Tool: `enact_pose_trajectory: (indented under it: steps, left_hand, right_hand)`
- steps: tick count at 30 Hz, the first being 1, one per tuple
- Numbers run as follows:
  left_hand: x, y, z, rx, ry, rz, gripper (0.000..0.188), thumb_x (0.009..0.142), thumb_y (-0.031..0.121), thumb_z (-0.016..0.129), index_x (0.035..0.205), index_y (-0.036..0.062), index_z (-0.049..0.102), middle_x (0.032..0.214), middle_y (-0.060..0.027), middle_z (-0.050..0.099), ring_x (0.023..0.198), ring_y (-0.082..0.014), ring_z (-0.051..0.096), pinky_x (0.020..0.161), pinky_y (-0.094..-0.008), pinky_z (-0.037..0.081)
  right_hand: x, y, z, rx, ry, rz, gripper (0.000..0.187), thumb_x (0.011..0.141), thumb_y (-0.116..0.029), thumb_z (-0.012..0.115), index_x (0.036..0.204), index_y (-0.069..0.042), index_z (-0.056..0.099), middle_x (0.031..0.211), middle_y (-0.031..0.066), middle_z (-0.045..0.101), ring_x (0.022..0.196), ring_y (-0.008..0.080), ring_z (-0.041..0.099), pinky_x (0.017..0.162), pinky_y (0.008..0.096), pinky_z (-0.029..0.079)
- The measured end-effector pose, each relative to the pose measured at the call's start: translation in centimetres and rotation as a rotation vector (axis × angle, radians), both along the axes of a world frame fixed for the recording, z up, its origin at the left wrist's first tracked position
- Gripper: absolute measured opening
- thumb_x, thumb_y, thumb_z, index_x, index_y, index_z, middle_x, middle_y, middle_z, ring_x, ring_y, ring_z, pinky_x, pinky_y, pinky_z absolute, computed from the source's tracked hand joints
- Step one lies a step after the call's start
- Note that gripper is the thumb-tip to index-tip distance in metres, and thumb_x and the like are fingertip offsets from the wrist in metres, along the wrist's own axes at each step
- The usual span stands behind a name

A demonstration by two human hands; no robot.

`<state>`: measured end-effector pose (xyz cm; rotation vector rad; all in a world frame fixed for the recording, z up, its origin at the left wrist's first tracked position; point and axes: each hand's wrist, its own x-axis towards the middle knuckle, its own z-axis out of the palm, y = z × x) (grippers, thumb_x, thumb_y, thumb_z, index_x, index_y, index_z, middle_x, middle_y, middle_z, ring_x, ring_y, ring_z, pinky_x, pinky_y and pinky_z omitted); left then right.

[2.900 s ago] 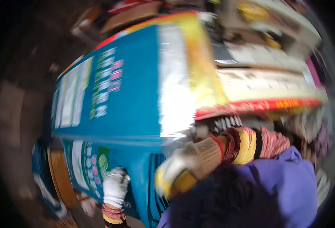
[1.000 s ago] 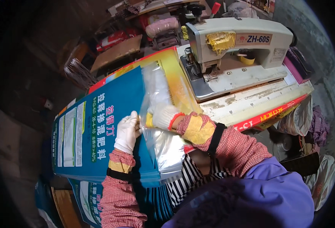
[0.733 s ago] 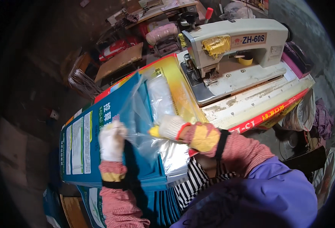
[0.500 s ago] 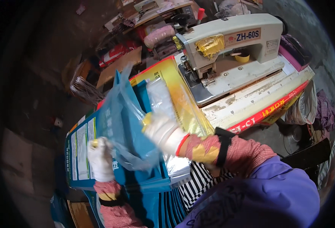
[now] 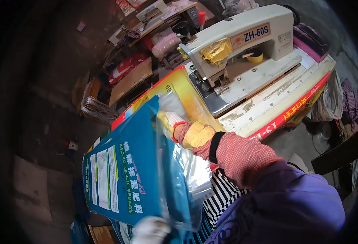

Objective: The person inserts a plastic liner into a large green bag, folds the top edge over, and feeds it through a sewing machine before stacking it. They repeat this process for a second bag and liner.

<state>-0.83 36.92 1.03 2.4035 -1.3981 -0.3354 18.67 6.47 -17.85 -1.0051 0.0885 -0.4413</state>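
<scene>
A blue printed woven sack [image 5: 140, 134] lies across the pile in front of me, its open side facing right. Clear plastic liner film [image 5: 189, 217] runs along that open side and sticks out at the lower corner. My right hand [image 5: 171, 121], in a white glove with yellow fingertips, reaches into the upper part of the opening. Its fingers are curled at the film and partly covered by the sack edge. My left hand [image 5: 151, 231], also gloved, is at the sack's lower edge and smeared by motion. Folded clear plastic [image 5: 193, 164] lies under my right forearm.
A white sewing machine [image 5: 244, 49] stands on the worktable at the right, beside a yellow and red sack [image 5: 191, 91]. A purple box [image 5: 311, 42] sits behind it. Bundled strands [image 5: 99, 107] hang at the left. More blue sacks [image 5: 122, 232] are stacked below.
The clear liner, bunched above the sack before, now lies mostly within it. My right hand has moved up and left into the opening; my left hand has dropped to the lower edge.
</scene>
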Motion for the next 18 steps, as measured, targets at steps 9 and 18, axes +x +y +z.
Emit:
enact_pose_trajectory:
  steps: [9,18]
  left_hand:
    - [2.1,-6.3,-0.7,0.242,0.517,-0.400,0.016,0.080,0.022,0.067,0.080,0.0071,0.062,0.080,-0.0084,0.063,0.076,-0.0221,0.061,0.068,-0.0313,0.048]
    - [11.4,-22.4,1.9,0.020,-1.061,-0.362,0.028,0.061,0.012,0.069,0.086,0.0088,0.057,0.109,-0.0077,0.053,0.103,-0.0278,0.051,0.083,-0.0393,0.043]
  right_hand:
    - [-6.6,8.0,3.6,-0.071,0.105,-0.003,0.035,0.094,-0.029,0.037,0.119,-0.010,0.051,0.115,0.0086,0.055,0.106,0.0208,0.051,0.089,0.0308,0.040]
    - [-10.7,7.9,9.7,-1.386,0.239,-0.100,0.032,0.080,-0.026,0.054,0.106,-0.009,0.061,0.098,0.0178,0.063,0.088,0.0326,0.061,0.074,0.0393,0.048]
